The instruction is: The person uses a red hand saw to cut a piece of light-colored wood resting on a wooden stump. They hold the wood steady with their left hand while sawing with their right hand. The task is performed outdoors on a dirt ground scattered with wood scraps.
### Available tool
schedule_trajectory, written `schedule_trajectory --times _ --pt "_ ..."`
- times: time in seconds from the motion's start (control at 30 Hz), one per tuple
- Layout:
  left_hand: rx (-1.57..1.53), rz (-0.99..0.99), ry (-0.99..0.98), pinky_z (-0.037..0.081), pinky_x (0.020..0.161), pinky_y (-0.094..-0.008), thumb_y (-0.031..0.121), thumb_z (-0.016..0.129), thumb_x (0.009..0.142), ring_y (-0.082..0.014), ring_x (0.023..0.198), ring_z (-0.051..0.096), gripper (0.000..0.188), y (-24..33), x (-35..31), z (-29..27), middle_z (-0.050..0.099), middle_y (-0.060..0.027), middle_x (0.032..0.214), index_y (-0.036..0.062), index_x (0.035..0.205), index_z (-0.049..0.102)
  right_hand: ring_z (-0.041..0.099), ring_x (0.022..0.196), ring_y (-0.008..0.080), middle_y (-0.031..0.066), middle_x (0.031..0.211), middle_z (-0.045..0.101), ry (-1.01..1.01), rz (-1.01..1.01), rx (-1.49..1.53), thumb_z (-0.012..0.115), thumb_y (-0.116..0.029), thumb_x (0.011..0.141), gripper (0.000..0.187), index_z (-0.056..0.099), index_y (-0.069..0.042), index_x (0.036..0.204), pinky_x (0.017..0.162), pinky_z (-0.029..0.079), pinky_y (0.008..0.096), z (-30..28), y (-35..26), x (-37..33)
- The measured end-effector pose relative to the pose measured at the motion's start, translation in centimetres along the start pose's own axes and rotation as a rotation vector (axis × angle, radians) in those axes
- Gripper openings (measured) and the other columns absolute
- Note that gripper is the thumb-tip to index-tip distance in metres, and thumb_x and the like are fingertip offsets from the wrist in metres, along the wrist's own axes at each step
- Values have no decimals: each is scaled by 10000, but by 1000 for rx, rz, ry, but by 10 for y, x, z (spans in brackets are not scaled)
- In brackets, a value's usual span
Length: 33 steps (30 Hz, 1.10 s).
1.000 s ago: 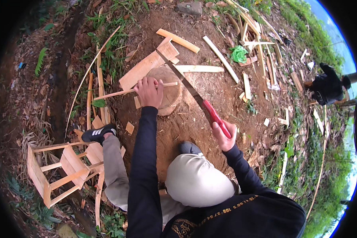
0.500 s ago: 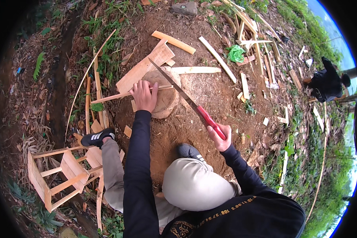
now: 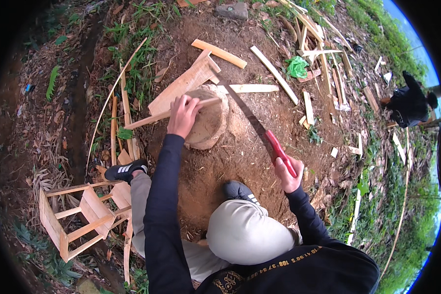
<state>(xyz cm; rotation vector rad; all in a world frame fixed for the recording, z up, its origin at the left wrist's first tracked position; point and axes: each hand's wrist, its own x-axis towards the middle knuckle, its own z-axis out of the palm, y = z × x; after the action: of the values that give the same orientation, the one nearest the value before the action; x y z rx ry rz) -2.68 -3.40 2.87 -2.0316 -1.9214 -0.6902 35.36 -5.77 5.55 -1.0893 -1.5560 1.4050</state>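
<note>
Gripping with both hands: my left hand (image 3: 183, 116) is closed over a thin wooden slat (image 3: 154, 117), pinning it flat on top of the tree-stump block (image 3: 209, 123) that serves as my worktop, while my right hand (image 3: 287, 172) is wrapped fully around the red handle of a handsaw (image 3: 254, 120). The saw's long blade runs up and away from my right hand toward the far edge of the stump, tip near the wide plank (image 3: 183, 84) that leans against the stump's far side; whether the teeth touch the slat I cannot tell.

The slat lies across the stump, its long free end sticking out to my left over the bare dirt. I judge it light and stiff but springy, thin enough to chatter or split under the saw, so my hold belongs close to the cut line, pressing straight down. The stump looks heavy and steady. The saw blade seems thin and whippy, so it is best held only by the handle.

Around me: my black shoe (image 3: 126, 171) by the stump, a small wooden stool frame (image 3: 78, 215) lying at lower left, scattered offcuts (image 3: 274, 73), and a green scrap (image 3: 297, 67) beyond. Another person (image 3: 409, 103) in dark clothes crouches well apart at the right.
</note>
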Motion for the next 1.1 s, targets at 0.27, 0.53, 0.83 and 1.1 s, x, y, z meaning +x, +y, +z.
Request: schedule_trajectory --times 0.27,0.53,0.83,1.1 --pt "20 -1 -99 414 819 -419 299 606 950 -270 964 563 209 16 22 19 609 -48 974 104 1016 647 450 479 51 -31 540 510 24 38 -20 663 -269 951 335 630 0 753 457 335 260 -11 9 9" --pt "50 89 -127 407 807 -428 295 626 924 -259 945 554 186 5 18 21 570 -44 925 110 940 615 441 482 50 -30 558 522 -100 -3 134 631 -232 970 311 635 11 775 454 332 259 -35 -19 35" --pt "77 94 -115 417 809 -407 340 602 947 -248 918 556 205 6 18 23 564 -33 908 138 924 616 469 429 78 -5 510 510 -77 -55 4 640 -209 936 253 687 16 831 436 354 278 -27 -12 24" --pt "69 106 -82 394 743 -415 337 627 932 -267 902 555 221 5 22 23 571 -45 884 116 942 642 453 425 89 17 497 490 -6 -75 -20 665 -206 941 290 625 -7 733 442 348 294 -9 5 7"
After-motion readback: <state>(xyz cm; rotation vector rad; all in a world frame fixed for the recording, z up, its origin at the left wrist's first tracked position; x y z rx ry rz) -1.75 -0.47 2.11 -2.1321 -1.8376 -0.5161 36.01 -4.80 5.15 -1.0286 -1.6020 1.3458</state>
